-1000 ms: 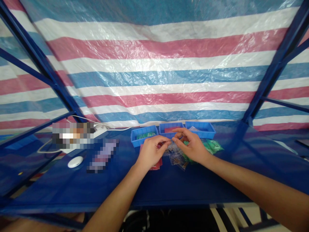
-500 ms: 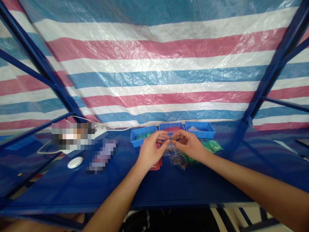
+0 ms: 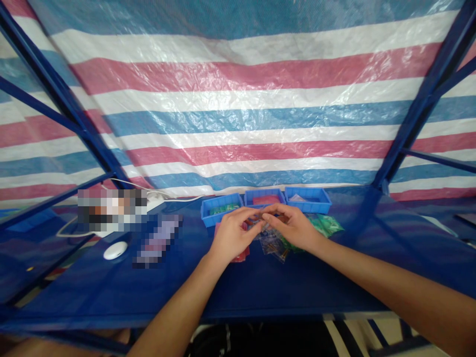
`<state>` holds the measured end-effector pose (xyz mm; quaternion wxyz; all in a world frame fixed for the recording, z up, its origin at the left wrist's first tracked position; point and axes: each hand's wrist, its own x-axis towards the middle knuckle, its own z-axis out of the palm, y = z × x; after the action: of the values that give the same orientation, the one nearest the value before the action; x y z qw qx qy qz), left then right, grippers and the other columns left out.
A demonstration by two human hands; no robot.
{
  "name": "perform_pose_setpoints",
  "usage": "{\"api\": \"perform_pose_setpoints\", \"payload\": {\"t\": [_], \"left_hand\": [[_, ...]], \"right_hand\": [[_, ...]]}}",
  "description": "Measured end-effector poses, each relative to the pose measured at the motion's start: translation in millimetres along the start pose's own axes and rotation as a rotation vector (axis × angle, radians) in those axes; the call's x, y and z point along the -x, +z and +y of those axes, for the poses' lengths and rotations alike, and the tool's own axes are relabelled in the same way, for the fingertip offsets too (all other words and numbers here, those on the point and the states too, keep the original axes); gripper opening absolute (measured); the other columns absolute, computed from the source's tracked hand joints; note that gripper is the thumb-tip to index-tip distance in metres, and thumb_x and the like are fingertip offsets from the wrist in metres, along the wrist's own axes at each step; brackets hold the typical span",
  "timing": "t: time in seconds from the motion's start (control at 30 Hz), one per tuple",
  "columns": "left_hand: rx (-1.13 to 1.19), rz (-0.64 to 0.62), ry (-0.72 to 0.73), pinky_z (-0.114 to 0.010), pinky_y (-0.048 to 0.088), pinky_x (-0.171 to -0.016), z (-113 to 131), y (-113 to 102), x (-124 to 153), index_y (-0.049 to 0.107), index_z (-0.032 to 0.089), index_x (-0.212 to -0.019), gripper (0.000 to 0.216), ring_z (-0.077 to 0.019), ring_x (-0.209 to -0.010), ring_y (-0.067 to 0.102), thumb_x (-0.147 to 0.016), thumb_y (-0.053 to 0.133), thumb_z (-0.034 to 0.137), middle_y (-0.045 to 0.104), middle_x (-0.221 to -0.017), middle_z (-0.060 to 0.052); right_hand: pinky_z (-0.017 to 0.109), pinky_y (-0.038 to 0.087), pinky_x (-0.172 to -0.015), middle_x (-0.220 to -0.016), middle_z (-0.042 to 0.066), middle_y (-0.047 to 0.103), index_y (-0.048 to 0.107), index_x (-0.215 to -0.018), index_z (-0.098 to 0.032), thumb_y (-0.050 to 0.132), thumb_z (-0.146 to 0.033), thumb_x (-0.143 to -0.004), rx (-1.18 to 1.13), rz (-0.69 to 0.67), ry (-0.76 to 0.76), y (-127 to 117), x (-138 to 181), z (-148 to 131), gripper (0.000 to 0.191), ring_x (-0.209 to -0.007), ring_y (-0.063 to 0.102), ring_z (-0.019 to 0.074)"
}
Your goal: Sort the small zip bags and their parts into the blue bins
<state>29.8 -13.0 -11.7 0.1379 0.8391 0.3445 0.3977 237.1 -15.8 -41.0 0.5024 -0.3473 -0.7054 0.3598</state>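
Left hand [image 3: 231,234], right hand [image 3: 297,228] fingertips close together, fingers curled; forearms [image 3: 178,302] angled inward.

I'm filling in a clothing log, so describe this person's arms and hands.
The left hand and right hand are both without gloves. The left forearm and right forearm are bare as far as they show, with no sleeve, watch or bracelet. No ring stands out, though the fingers are too small to be sure.
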Motion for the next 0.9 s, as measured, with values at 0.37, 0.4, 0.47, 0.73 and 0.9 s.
{"api": "perform_pose_setpoints", "payload": {"t": [0.37,0.4,0.47,0.73,0.9], "left_hand": [[0.011,0.001,-0.051,-0.033,0.060,-0.088,-4.5,-3.2,0.3,0.077,0.024,-0.114,0.023,-0.0219,-0.096,0.075,-0.096,0.062,0.023,0.079,-0.106,-0.005],[0.034,0.006,-0.064,-0.033,0.061,-0.088,-5.8,-3.0,0.4,0.077,0.023,-0.113,0.022,-0.0218,-0.096,0.076,-0.097,0.061,0.024,0.078,-0.105,-0.006],[0.095,0.036,-0.092,-0.034,0.062,-0.088,-9.4,-1.8,0.8,0.076,0.022,-0.111,0.020,-0.0219,-0.095,0.076,-0.097,0.062,0.026,0.078,-0.106,-0.007],[0.360,0.060,-0.215,-0.034,0.064,-0.087,-22.6,5.5,1.8,0.065,0.020,-0.126,0.035,-0.0203,-0.093,0.077,-0.092,0.070,0.029,0.078,-0.102,-0.007],[0.267,0.135,-0.214,-0.032,0.063,-0.081,-20.7,1.0,0.6,0.059,0.023,-0.136,0.041,-0.0191,-0.094,0.076,-0.097,0.065,0.032,0.074,-0.119,-0.009]], "right_hand": [[0.039,0.059,-0.092,-0.113,0.007,0.075,0.076,-0.112,-0.026,0.062,-0.046,-0.100,0.091,0.003,-0.124,-2.3,-0.9,-4.8,0.028,-0.105,0.070,0.0245],[0.039,0.059,-0.093,-0.113,0.008,0.074,0.076,-0.110,-0.026,0.062,-0.046,-0.100,0.114,0.020,-0.147,-2.7,-1.5,-4.8,0.027,-0.106,0.070,0.0244],[0.040,0.057,-0.096,-0.116,0.009,0.071,0.077,-0.108,-0.026,0.062,-0.045,-0.100,0.137,0.035,-0.178,-3.6,-2.6,-4.7,0.025,-0.111,0.068,0.0250],[0.042,0.056,-0.099,-0.117,0.007,0.074,0.076,-0.118,-0.028,0.060,-0.043,-0.102,0.062,-0.070,-0.150,-3.9,-2.4,-6.7,0.027,-0.108,0.070,0.0249],[0.042,0.057,-0.095,-0.118,0.008,0.073,0.076,-0.116,-0.028,0.061,-0.040,-0.101,0.173,0.030,-0.197,-9.2,-4.6,-4.3,0.024,-0.110,0.069,0.0259]]}}
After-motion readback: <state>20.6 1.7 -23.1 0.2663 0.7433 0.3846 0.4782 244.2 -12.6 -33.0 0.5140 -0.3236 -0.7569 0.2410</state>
